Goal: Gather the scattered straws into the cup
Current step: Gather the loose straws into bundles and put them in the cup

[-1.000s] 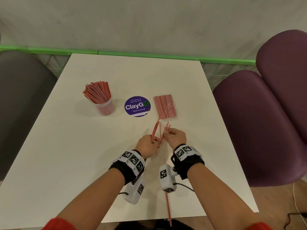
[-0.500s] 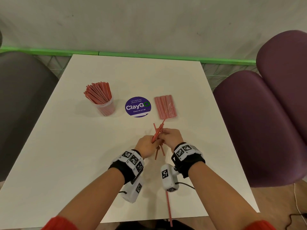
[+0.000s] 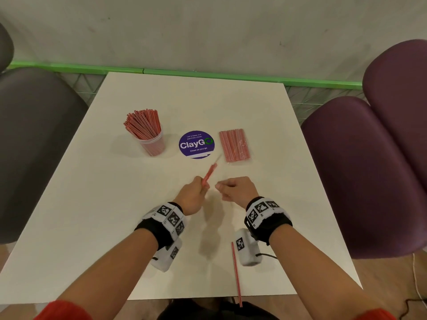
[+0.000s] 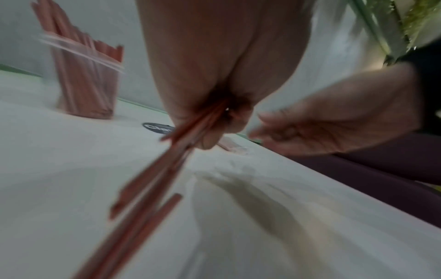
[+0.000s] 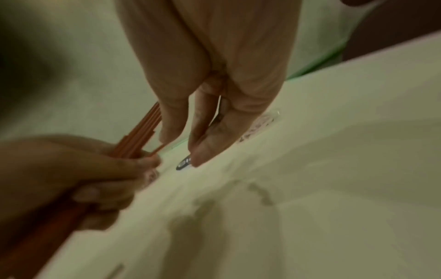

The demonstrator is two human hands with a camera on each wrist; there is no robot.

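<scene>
A clear plastic cup [image 3: 153, 144] packed with red-and-white straws [image 3: 143, 122] stands at the table's far left. At the middle of the table my left hand [image 3: 201, 189] grips a small bundle of straws [image 3: 209, 173] that points up and away toward the sticker. In the left wrist view the bundle [image 4: 167, 166] runs out of my fist, blurred. Just right of it, my right hand [image 3: 219, 187] holds nothing, its fingers loosely bent. One loose straw [image 3: 236, 273] lies at the near edge, overhanging it.
A sealed packet of straws [image 3: 234, 144] lies flat, right of a round purple sticker [image 3: 196, 144]. A grey chair [image 3: 34, 139] is on the left and a purple chair [image 3: 369, 169] on the right. The white table [image 3: 104, 215] ends close to my body.
My right hand has let go of the straws and drawn slightly to the right. The bundle now sits in my left hand alone, tilted toward the sticker.
</scene>
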